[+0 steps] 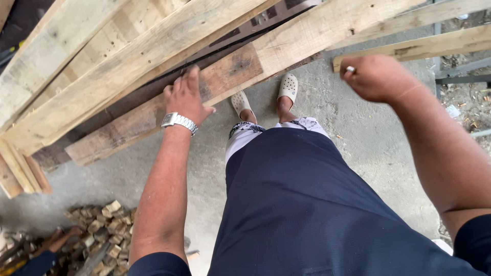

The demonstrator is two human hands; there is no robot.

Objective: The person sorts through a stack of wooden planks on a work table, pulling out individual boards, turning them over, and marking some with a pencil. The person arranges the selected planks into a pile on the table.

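Wooden plank point(225, 76) under left hand point(186, 99)

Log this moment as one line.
left hand: flat on long plank | right hand: closed at short plank end | wood scraps: on floor

No packages, labels, signs or screens in sight.

The floor point(368, 138) is grey concrete, rough and a little dusty, in soft daylight. A heap of small wood blocks point(102, 230) lies at the lower left. Bare ground with litter point(468, 102) shows at the right edge.
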